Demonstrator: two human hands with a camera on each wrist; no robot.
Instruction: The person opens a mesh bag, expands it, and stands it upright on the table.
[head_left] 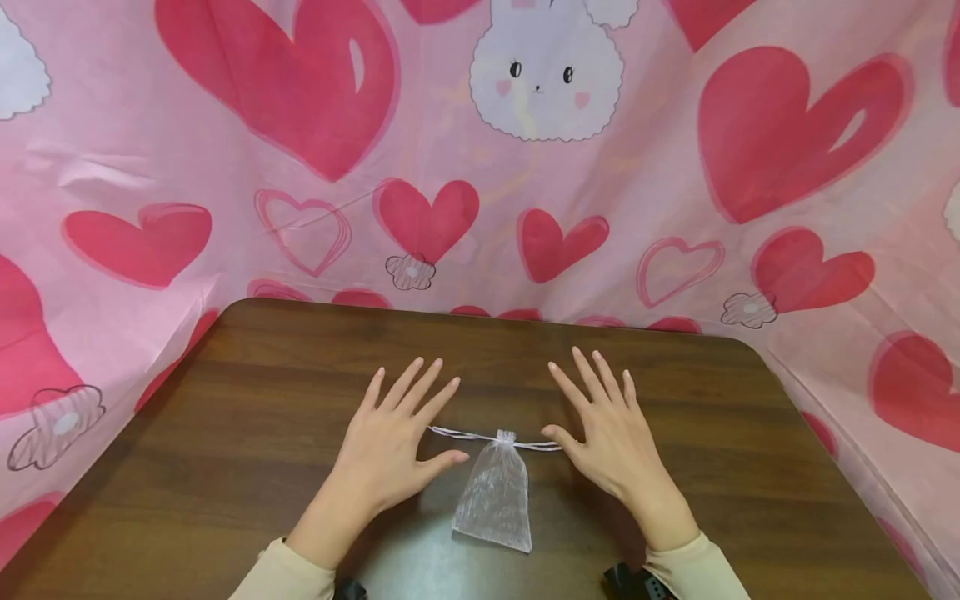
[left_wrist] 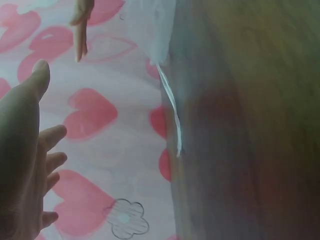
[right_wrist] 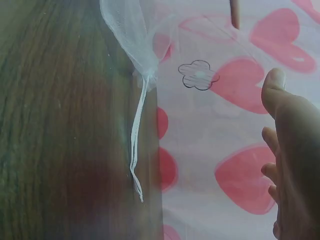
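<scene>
A small sheer white drawstring pouch (head_left: 493, 498) lies on the brown wooden table (head_left: 675, 400), its neck gathered at the top and its body flat. White drawstrings (head_left: 465, 434) stretch out to both sides of the neck. To the left of the pouch is my left hand (head_left: 393, 442), palm down with fingers spread and holding nothing. My right hand (head_left: 611, 437) mirrors it on the other side, fingers spread, its thumb tip overlapping the right string end in the head view. Both wrist views show the pouch neck and a string (left_wrist: 172, 107) apart from the hand.
A pink cloth backdrop (head_left: 630, 183) with red hearts and white rabbit faces hangs behind and beside the table. Dark wrist straps (head_left: 637, 582) show below the cream sleeves (head_left: 693, 567).
</scene>
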